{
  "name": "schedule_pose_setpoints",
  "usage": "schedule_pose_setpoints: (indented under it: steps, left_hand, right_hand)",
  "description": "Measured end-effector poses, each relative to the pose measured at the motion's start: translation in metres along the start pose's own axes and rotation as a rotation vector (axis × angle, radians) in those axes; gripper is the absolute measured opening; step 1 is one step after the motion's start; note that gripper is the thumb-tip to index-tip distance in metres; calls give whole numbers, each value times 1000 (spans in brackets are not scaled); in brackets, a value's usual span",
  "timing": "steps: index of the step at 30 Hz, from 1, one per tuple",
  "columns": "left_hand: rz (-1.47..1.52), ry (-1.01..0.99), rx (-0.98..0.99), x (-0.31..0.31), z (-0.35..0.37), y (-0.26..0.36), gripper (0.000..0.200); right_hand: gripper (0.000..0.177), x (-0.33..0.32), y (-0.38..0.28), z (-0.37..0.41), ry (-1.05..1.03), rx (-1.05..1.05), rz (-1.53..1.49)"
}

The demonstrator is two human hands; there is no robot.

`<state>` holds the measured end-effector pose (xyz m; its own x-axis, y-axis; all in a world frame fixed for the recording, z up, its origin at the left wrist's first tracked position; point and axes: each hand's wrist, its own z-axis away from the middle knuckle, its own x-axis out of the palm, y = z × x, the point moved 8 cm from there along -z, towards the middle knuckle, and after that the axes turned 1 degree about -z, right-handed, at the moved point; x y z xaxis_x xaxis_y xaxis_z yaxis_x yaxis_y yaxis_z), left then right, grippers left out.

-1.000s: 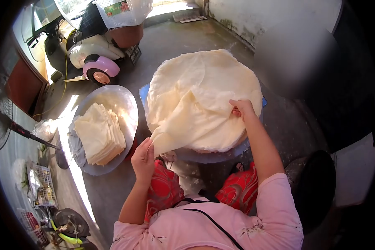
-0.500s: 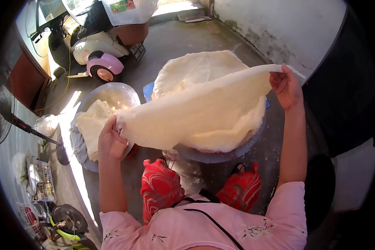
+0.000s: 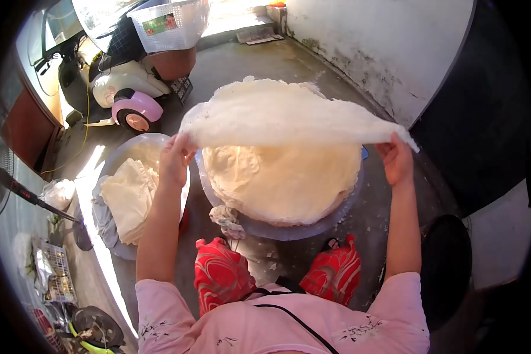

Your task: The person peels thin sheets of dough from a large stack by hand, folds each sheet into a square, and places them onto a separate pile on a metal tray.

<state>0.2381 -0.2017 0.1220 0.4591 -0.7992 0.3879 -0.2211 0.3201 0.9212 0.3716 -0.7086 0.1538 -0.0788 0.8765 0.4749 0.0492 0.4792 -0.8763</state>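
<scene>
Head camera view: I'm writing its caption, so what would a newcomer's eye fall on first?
Probably the thin, pale cream sheet held up between the left hand and right hand, over a broad, round cream stack at the centre. Next, perhaps the bright red patterned trousers below it, and the white scooter with a pink mudguard at the upper left.

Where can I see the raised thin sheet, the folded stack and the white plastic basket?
Raised thin sheet (image 3: 277, 118): head view, near the middle of its broad face.
Folded stack (image 3: 127, 193): head view, on its top piece.
White plastic basket (image 3: 189, 28): head view, on its side wall.
</scene>
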Motion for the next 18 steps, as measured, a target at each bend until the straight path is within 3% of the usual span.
schedule_pose_setpoints:
  steps: [3,6,9,12,14,16,17,18]
  left_hand:
    - [-149,102,-109,-31,20,-65,15]
    - [-301,85,-224,-63,39,-116,18]
    - [-333,83,-290,-71,51,-128,20]
    - [-356,179,-229,-61,58,-113,31]
    - [-1277,334,538,-25,63,-50,49]
    - [-1376,35,669,29,68,-32,59]
    - [-1378,37,666,45,72,-28,59]
    - [-1548,-157,699,74,77,-37,58]
  right_hand:
    - [23,-73,90,18,167,248,134]
    - [21,-87,122,48,252,350,175]
    - [19,-89,130,55,278,386,153]
    - [22,-94,136,55,292,376,94]
    - [25,-94,139,52,299,372,22]
    - [27,-88,140,53,309,385,19]
    - [28,-85,140,53,318,392,14]
    - [28,-82,139,54,316,395,15]
